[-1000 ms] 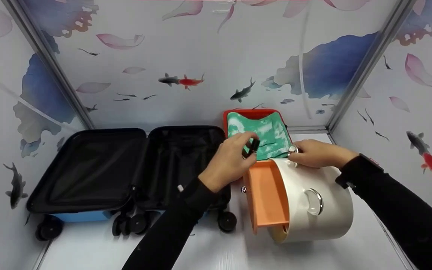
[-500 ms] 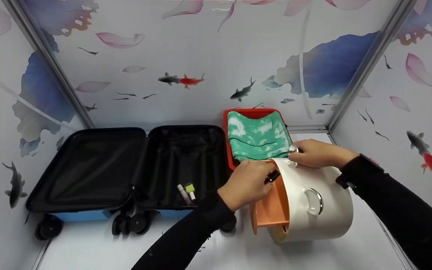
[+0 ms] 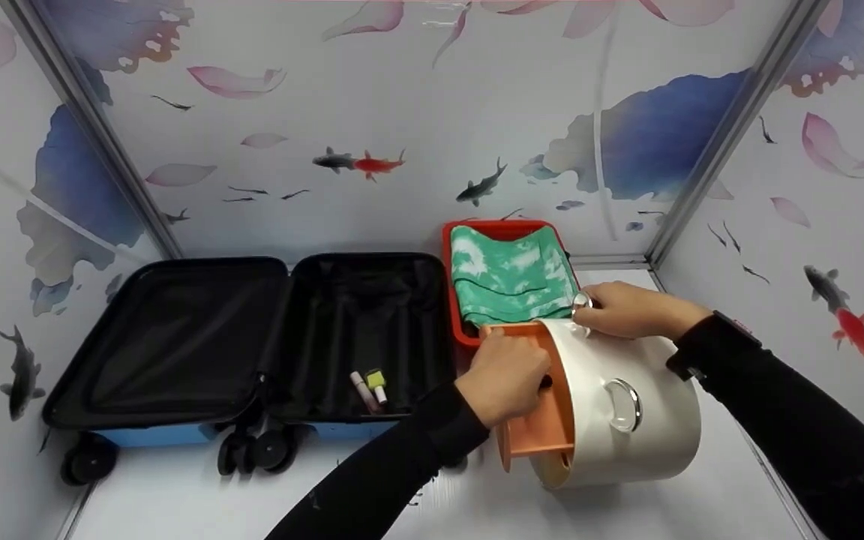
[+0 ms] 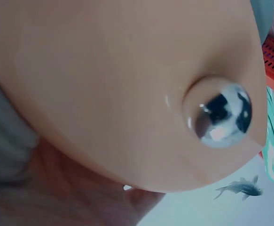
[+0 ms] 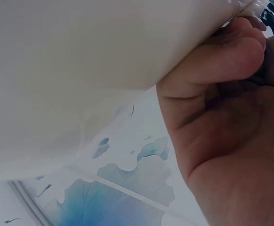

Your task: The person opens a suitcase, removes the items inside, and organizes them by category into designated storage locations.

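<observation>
So the landmark here is the rounded white plastic drawer box [image 3: 627,405] lying on the white table [image 3: 199,502], with its orange plastic drawer [image 3: 541,409] pulled out toward the left. The left hand [image 3: 507,375] is curled over the open drawer's top edge with the fingers tucked inside it; there's a small dark thing [image 3: 546,381] at the fingertips, but I can't tell whether the fingers are actually pinching it. The right hand [image 3: 627,309] sits on the box's far upper edge, fingers bent round a shiny silver ring knob [image 3: 582,301]. A second silver ring handle [image 3: 625,405] is on the box's near face. Right behind the box is a red plastic basket [image 3: 456,289] holding a folded green and white cloth [image 3: 511,277]. Left of the box lies an open black suitcase [image 3: 252,337], with a couple of small tubes [image 3: 370,386] in its nearer half.
</observation>
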{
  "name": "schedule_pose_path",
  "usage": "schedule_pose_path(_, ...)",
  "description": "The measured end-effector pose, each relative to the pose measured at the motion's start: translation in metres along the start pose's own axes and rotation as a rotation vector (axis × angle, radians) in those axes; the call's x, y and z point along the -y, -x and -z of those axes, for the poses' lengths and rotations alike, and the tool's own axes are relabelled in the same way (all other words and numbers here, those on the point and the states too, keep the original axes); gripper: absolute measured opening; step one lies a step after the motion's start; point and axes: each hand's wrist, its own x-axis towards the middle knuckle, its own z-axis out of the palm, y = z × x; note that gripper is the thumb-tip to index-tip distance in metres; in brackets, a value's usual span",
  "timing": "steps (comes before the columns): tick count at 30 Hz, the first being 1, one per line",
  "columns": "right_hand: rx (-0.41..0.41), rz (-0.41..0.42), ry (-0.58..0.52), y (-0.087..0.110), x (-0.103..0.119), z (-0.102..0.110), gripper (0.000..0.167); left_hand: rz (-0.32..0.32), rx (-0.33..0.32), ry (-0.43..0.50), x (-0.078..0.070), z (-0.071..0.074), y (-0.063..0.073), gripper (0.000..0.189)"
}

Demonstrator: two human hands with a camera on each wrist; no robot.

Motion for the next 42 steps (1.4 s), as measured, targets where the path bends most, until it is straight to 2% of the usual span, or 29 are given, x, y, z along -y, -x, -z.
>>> schedule_pose_path(2,0.002,0.005,-0.003,-0.001,0.0,0.0,0.013,0.011,-0.004,-0.001,-0.001,0.0,0.0,0.013)
schedule_pose_path(4,0.002,0.006,-0.002,-0.001,0.0,0.0,0.013,0.016,-0.037,-0.006,0.0,0.001,0.001,0.014)
schedule_pose_path(6,0.003,0.007,0.002,-0.001,-0.001,0.0,0.013,0.021,-0.105,-0.002,0.002,0.003,0.003,0.017)
schedule_pose_path(9,0.003,0.007,0.006,-0.001,-0.001,0.0,0.014,0.04,-0.252,0.02,0.008,0.008,0.009,0.019)
schedule_pose_path(13,0.004,0.009,0.007,0.0,0.0,0.0,0.013,0.069,-0.422,0.122,0.022,0.014,0.021,0.017)
schedule_pose_path(17,0.011,0.009,0.008,0.0,0.002,0.001,0.013,0.087,-0.494,0.26,0.041,0.013,0.036,0.016)
schedule_pose_path(20,0.011,0.014,0.01,0.0,0.002,0.002,0.014,0.112,-0.477,0.352,0.053,0.008,0.048,0.016)
schedule_pose_path(23,0.01,0.007,0.015,0.001,0.002,0.002,0.013,0.132,-0.411,0.435,0.059,0.0,0.06,0.015)
schedule_pose_path(27,0.013,-0.011,0.021,0.002,0.002,0.002,0.012,0.137,-0.307,0.514,0.058,-0.016,0.075,0.013)
schedule_pose_path(30,0.013,-0.014,0.025,0.002,0.001,0.002,0.014,0.148,-0.264,0.566,0.055,-0.027,0.083,0.013)
schedule_pose_path(37,0.017,-0.008,0.009,0.002,0.003,0.002,0.013,0.181,-0.257,0.735,0.053,-0.048,0.088,0.02)
schedule_pose_path(42,0.009,0.007,0.016,0.002,0.004,0.001,0.014,0.161,-0.282,0.767,0.049,-0.054,0.086,0.021)
